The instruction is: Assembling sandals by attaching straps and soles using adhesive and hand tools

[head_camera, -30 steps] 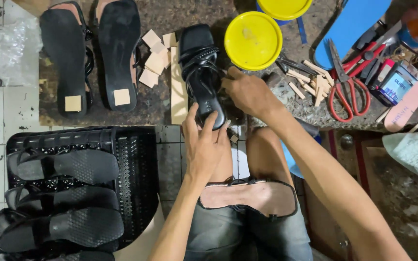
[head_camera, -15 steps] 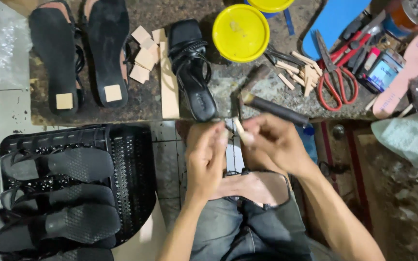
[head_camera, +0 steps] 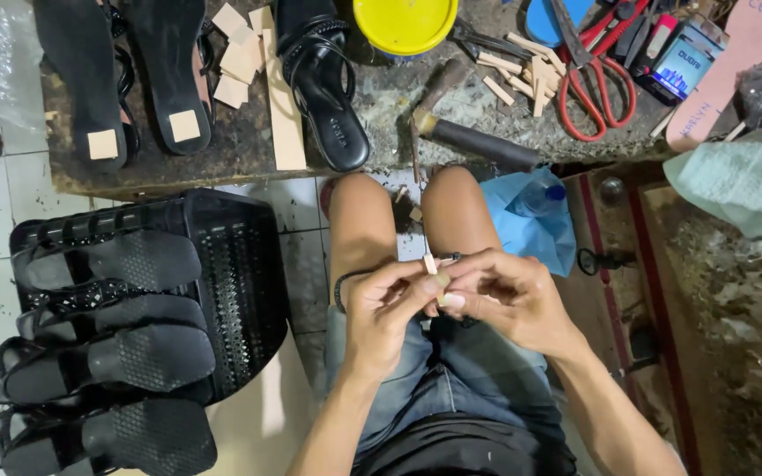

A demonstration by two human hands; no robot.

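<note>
Over a cluttered stone workbench (head_camera: 249,150), I watch both hands drawn back to the lap: left hand (head_camera: 385,308) and right hand (head_camera: 509,300) pinch a small pale wooden sliver (head_camera: 432,267) between closed fingertips. A second ago they gripped the black strappy sandal (head_camera: 319,79), now lying alone on the bench beside the yellow lid (head_camera: 403,22); work has shifted to the sliver.

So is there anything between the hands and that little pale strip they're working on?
No. Both the left hand and the right hand pinch the small pale strip directly over the lap; nothing visible sits between fingers and strip.
</note>
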